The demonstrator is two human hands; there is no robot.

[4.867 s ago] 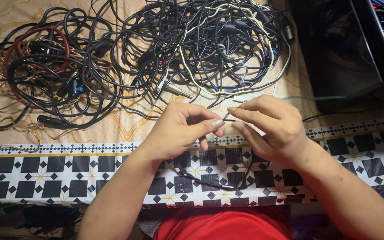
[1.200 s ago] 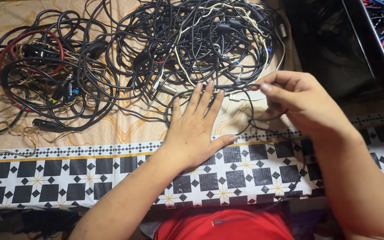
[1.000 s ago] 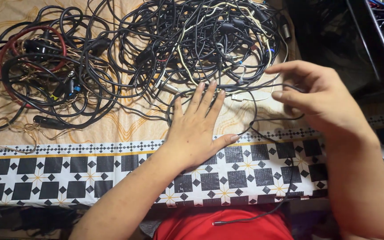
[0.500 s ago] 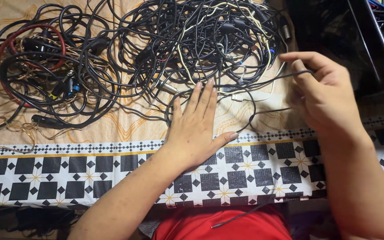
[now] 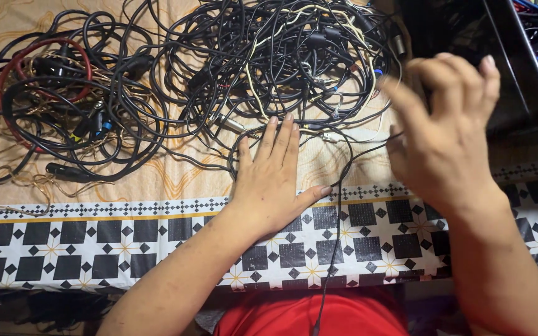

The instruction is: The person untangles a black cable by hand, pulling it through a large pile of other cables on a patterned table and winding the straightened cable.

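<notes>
At the bottom edge of the frame a red garment (image 5: 316, 316) shows, and a thin black cable (image 5: 333, 236) runs up from it across the black-and-white patterned border (image 5: 94, 239) of the tablecloth. The left forearm rises from the lower left toward the centre, where the left hand (image 5: 272, 177) lies flat and palm down, fingers straight and close together, thumb spread out to the right; it pins a loop of the thin cable, which curls round its fingertips and down past the thumb. The right forearm comes up from the lower right; the right hand (image 5: 443, 134) is lifted above the table, blurred, fingers spread and slightly curled, and whether it grips the cable near its palm cannot be told. Beyond the fingers, a big tangle of black and cream cables (image 5: 281, 62) fills the upper centre, a second heap with a red cable (image 5: 51, 99) lies in the upper left, and a dark bin (image 5: 518, 56) sits in the upper right.
</notes>
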